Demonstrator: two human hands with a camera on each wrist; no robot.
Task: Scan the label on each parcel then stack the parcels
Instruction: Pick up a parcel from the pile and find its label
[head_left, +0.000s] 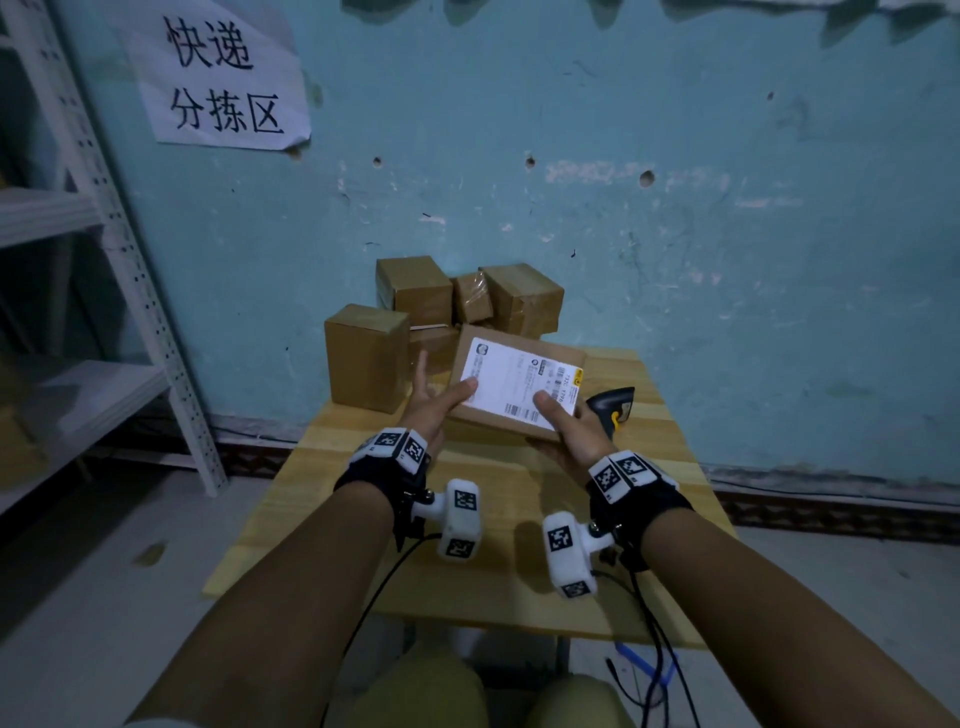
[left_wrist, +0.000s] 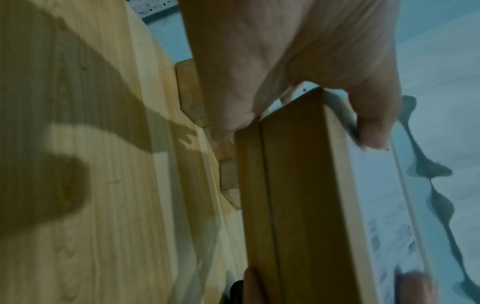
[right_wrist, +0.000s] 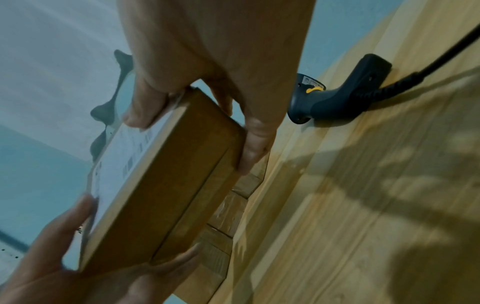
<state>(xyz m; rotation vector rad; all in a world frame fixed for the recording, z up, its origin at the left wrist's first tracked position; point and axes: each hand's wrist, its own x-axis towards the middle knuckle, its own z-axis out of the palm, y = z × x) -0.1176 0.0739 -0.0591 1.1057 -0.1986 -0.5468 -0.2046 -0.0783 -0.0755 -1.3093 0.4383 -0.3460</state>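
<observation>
A flat brown parcel (head_left: 519, 340) with a white shipping label (head_left: 511, 379) facing up is held tilted above the wooden table (head_left: 498, 603). My left hand (head_left: 447, 397) grips its left edge, thumb (left_wrist: 371, 131) on the label and fingers underneath. My right hand (head_left: 558, 418) grips the near right corner the same way, thumb (right_wrist: 141, 113) on top. The right wrist view shows the parcel's side (right_wrist: 166, 185) between both hands. A dark barcode scanner (head_left: 615, 405) with a yellow trigger lies on the table just right of the parcel, untouched.
Several cardboard boxes are piled against the wall at the table's far edge: a tall one (head_left: 366, 356) at left, others (head_left: 415, 288) (head_left: 524, 296) behind. A white metal shelf (head_left: 130, 270) stands to the left. The scanner's cable (right_wrist: 426, 67) runs across the table.
</observation>
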